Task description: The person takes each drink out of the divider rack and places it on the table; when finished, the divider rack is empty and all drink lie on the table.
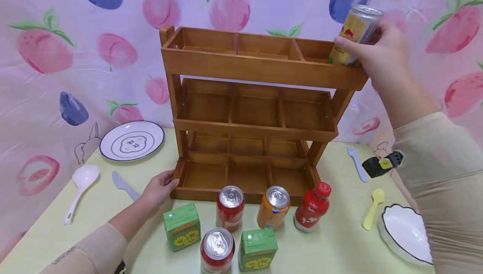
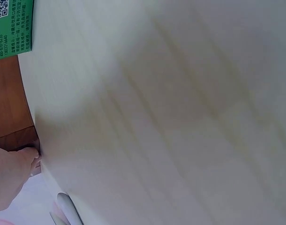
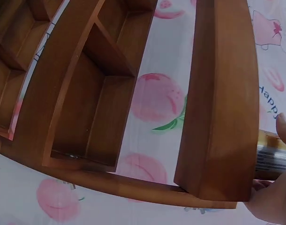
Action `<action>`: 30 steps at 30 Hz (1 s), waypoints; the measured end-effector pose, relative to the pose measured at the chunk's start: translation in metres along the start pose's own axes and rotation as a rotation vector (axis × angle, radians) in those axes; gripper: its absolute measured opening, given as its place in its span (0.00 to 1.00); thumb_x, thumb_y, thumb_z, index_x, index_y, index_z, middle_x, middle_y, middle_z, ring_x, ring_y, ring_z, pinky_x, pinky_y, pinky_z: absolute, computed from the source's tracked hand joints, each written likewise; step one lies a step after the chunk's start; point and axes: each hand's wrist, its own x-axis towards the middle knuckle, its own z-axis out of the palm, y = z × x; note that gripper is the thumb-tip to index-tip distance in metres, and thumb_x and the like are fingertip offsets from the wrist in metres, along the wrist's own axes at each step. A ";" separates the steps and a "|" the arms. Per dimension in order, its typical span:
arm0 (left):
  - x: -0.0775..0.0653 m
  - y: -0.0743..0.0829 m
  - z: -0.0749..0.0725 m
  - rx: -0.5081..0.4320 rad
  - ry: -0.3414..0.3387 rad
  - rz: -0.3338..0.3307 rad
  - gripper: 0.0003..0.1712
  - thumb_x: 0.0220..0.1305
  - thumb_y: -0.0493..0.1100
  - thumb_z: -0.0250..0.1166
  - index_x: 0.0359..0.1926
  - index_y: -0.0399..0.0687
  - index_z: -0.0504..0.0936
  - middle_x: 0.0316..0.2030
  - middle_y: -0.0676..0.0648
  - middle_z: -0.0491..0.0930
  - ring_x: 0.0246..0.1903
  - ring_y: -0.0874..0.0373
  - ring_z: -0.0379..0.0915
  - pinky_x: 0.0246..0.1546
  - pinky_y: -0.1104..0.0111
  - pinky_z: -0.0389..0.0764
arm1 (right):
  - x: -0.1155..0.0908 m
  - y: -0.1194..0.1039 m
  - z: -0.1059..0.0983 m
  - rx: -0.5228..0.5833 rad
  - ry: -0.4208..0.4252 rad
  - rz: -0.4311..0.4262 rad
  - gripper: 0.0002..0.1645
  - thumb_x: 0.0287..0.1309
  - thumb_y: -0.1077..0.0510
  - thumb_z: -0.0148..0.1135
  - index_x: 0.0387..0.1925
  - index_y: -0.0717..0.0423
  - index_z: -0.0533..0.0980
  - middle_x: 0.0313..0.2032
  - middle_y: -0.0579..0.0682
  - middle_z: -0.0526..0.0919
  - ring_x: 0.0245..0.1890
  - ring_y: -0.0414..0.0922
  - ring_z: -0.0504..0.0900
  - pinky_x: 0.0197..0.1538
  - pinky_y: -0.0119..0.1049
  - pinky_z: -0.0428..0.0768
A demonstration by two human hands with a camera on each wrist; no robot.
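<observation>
My right hand [image 1: 388,52] grips a gold and silver Red Bull can [image 1: 356,35], slightly tilted, at the right-hand compartment of the top tier of a brown wooden rack [image 1: 260,62]. The can's lower end dips behind the front board; whether it touches the bottom is hidden. In the right wrist view, part of the can [image 3: 273,159] shows beyond the top tier, with the thumb along it. Low on the left, my left hand [image 1: 160,188] holds the left side of the rack's bottom tier, its thumb over the edge; the left wrist view shows this hand [image 2: 11,173] at the wood.
Before the rack stand red cans [image 1: 230,209], an orange Fanta can [image 1: 274,209], a red bottle [image 1: 312,207] and green cartons [image 1: 182,228]. Left lie a plate [image 1: 113,146], ladle [image 1: 84,177] and knife [image 1: 122,184]; right, a fork [image 1: 357,163], yellow spoon [image 1: 373,209] and white bowl [image 1: 405,232].
</observation>
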 end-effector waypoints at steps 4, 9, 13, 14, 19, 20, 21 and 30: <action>-0.001 -0.002 0.000 -0.008 0.000 0.009 0.26 0.66 0.35 0.48 0.62 0.27 0.55 0.59 0.30 0.60 0.58 0.42 0.57 0.57 0.56 0.61 | 0.004 0.004 0.006 0.042 0.006 -0.033 0.45 0.32 0.47 0.75 0.56 0.52 0.66 0.49 0.48 0.72 0.49 0.42 0.70 0.59 0.35 0.63; -0.002 -0.002 -0.002 -0.003 -0.002 0.022 0.26 0.66 0.35 0.48 0.62 0.27 0.55 0.58 0.30 0.61 0.57 0.42 0.59 0.56 0.57 0.62 | 0.003 0.006 0.010 0.150 0.044 -0.108 0.39 0.33 0.54 0.76 0.51 0.54 0.70 0.45 0.48 0.76 0.46 0.41 0.73 0.57 0.30 0.66; -0.001 0.002 -0.006 0.014 0.006 0.035 0.27 0.66 0.35 0.48 0.62 0.27 0.54 0.59 0.30 0.59 0.59 0.42 0.56 0.58 0.56 0.60 | -0.003 0.001 0.012 0.360 0.084 -0.217 0.38 0.31 0.62 0.76 0.49 0.56 0.70 0.47 0.51 0.76 0.49 0.41 0.73 0.55 0.26 0.67; -0.001 0.003 -0.006 0.018 0.005 0.035 0.27 0.66 0.35 0.48 0.63 0.27 0.54 0.60 0.30 0.58 0.59 0.42 0.55 0.58 0.56 0.59 | -0.006 -0.001 0.012 0.417 0.091 -0.247 0.38 0.31 0.63 0.76 0.49 0.56 0.69 0.48 0.52 0.75 0.50 0.41 0.72 0.54 0.25 0.67; 0.001 0.003 -0.008 0.010 0.004 0.025 0.27 0.67 0.35 0.48 0.63 0.27 0.53 0.60 0.30 0.57 0.60 0.42 0.54 0.58 0.57 0.59 | -0.029 -0.017 0.007 0.629 0.111 -0.377 0.40 0.31 0.67 0.74 0.51 0.58 0.67 0.52 0.53 0.72 0.54 0.42 0.69 0.53 0.25 0.68; 0.001 0.002 -0.007 0.004 0.004 0.024 0.27 0.66 0.35 0.48 0.63 0.27 0.53 0.60 0.30 0.57 0.60 0.42 0.55 0.58 0.57 0.59 | -0.036 -0.020 0.005 0.658 0.109 -0.389 0.40 0.31 0.68 0.74 0.51 0.58 0.67 0.52 0.53 0.72 0.54 0.43 0.69 0.54 0.25 0.68; 0.001 0.002 -0.007 -0.004 0.005 0.022 0.27 0.66 0.35 0.48 0.63 0.27 0.53 0.60 0.30 0.58 0.59 0.43 0.55 0.58 0.57 0.59 | -0.044 -0.022 0.003 0.683 0.107 -0.392 0.39 0.31 0.69 0.73 0.51 0.59 0.67 0.52 0.54 0.72 0.54 0.43 0.70 0.53 0.26 0.68; 0.003 0.003 -0.006 -0.016 0.012 0.013 0.27 0.66 0.36 0.48 0.62 0.27 0.54 0.59 0.30 0.60 0.58 0.43 0.57 0.57 0.57 0.61 | -0.143 0.036 0.006 0.661 -0.240 -0.483 0.32 0.39 0.85 0.55 0.52 0.74 0.65 0.49 0.68 0.72 0.51 0.57 0.71 0.58 0.39 0.66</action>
